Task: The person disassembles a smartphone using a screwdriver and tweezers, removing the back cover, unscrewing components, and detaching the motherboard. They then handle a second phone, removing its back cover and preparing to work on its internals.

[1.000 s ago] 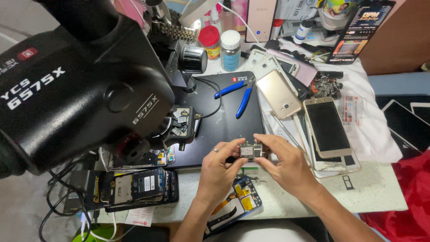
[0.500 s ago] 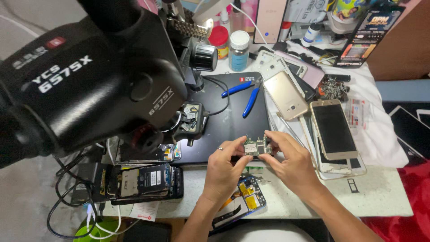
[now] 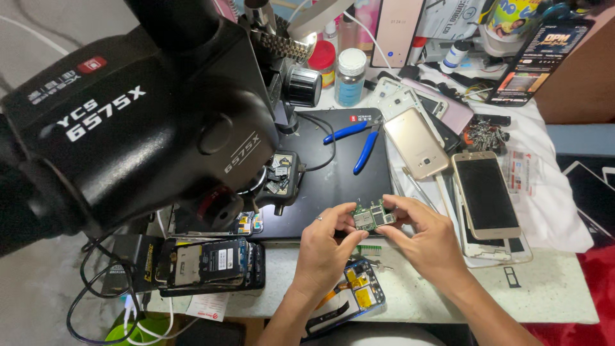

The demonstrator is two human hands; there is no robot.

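Holding a small green phone circuit board (image 3: 373, 216) between both hands, the person has it raised just above the front edge of the black work mat (image 3: 333, 186), near the middle of the desk (image 3: 544, 295). The left hand (image 3: 323, 247) pinches the board's left end, thumb and fingertips closed on it; the right hand (image 3: 426, 234) is closed on its right end and upper edge, fingers curled over the top. The board lies level between them, its shielded face turned up.

By the look of it, the step in hand is inspection or handling of the bare board, taken out of a phone. A next move, as I judge it, calls for a steady two-handed grip by the edges, keeping fingertips off the components, and a clear spot on the mat to set it down.

Just below the hands, at the desk's front edge, lies an opened phone frame (image 3: 355, 298) with yellow and blue parts showing. To the left, another opened phone (image 3: 211, 263) rests on a dark block. Blue-handled pliers (image 3: 359, 138) lie toward the mat's back edge, and two gold phones (image 3: 416, 141) (image 3: 485, 192) lie on the right side of the desk. A large black microscope head (image 3: 128, 128) looms over the left.
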